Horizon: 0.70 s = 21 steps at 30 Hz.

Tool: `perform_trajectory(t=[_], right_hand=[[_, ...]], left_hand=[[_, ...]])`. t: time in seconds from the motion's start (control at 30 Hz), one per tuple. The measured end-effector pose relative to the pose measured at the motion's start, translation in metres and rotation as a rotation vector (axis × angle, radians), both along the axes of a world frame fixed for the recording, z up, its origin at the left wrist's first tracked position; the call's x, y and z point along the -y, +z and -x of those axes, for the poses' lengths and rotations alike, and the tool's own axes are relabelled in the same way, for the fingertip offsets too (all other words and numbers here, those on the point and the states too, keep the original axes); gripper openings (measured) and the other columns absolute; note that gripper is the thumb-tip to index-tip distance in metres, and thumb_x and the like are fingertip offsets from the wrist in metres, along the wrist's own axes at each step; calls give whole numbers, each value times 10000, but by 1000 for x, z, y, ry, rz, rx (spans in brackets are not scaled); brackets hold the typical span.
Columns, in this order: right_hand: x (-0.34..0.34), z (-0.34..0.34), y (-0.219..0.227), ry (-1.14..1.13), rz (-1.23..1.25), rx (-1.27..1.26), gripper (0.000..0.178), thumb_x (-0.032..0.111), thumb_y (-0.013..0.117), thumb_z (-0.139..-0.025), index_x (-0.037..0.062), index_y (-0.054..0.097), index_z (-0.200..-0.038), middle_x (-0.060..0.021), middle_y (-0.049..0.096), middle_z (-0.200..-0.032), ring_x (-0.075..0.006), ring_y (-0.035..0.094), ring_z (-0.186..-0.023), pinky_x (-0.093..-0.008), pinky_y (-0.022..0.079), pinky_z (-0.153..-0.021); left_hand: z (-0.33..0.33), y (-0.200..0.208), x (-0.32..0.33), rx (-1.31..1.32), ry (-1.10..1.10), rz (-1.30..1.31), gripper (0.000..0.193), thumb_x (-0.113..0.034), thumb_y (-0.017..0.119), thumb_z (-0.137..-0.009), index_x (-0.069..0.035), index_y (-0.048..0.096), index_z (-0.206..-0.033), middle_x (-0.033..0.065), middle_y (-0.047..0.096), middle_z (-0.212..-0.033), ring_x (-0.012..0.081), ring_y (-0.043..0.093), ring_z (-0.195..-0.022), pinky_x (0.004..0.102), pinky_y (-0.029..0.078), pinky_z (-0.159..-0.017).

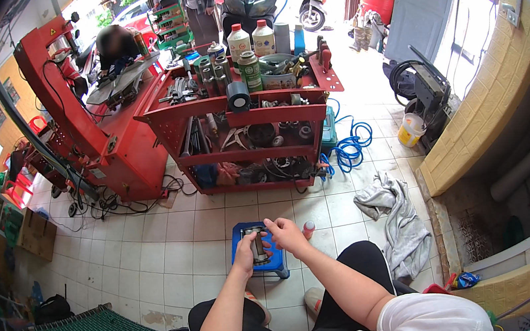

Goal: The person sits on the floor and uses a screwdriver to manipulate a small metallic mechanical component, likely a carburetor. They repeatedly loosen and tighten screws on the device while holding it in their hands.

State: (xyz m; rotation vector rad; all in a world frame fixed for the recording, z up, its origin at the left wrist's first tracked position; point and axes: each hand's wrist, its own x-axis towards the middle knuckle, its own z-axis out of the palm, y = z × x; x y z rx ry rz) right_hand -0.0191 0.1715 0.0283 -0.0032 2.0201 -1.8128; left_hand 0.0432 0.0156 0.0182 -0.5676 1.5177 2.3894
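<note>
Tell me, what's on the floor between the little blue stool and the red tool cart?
Nothing: the head view shows only bare pale floor tiles between the blue stool, where both hands work on a metal part, and the red tool cart.

My left grip (244, 248) and right grip (285, 233) hold a metal cylinder part (258, 243) over a small blue stool (271, 264), a red tool cart (252, 117) standing beyond.

White tiled floor (155, 247) – daylight from the open shopfront at the back. Red tool cart (252, 120) crammed with bottles and parts, red tyre machine (81, 116) on the left, blue coiled hose (352, 144), grey rag (394, 209), yellow brick wall (497, 95) on the right.
</note>
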Motion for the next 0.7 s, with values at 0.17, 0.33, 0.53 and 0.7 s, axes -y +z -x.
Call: perform_trajectory(t=[0.17,0.33,0.53,0.7], right_hand=[[-3,6,-19,38,-129,-192,350,351,621,-1004,14,579,-922,-23,570,-651,-104,530,-521,-294,437,-463],[3,-1,-17,21,-56,-279,245,252,637,-995,25,556,-951,-41,602,-736,-97,542,-590,-282,452,-506],[2,1,-20,41,71,-288,228,228,642,-990,33,525,-1012,-51,633,-876,-96,571,-695,-273,461,-523],[3,-5,15,0,148,27,230,257,621,-1006,46,551,-951,-49,627,-763,-96,559,-607,-263,445,-495]], left_hand=[[3,3,-4,-22,-12,27,437,-411,483,-975,-43,648,-1143,117,685,-852,249,695,-685,367,557,-630],[2,-4,0,-2,3,6,451,-432,482,-961,-54,656,-1135,107,684,-845,252,695,-685,373,559,-638],[4,-5,-1,7,-8,-7,474,-479,480,-940,-87,669,-1129,84,685,-833,244,693,-690,381,557,-658],[0,4,-2,-8,-18,-5,481,-475,479,-947,-86,661,-1163,88,688,-850,240,694,-704,381,555,-659]])
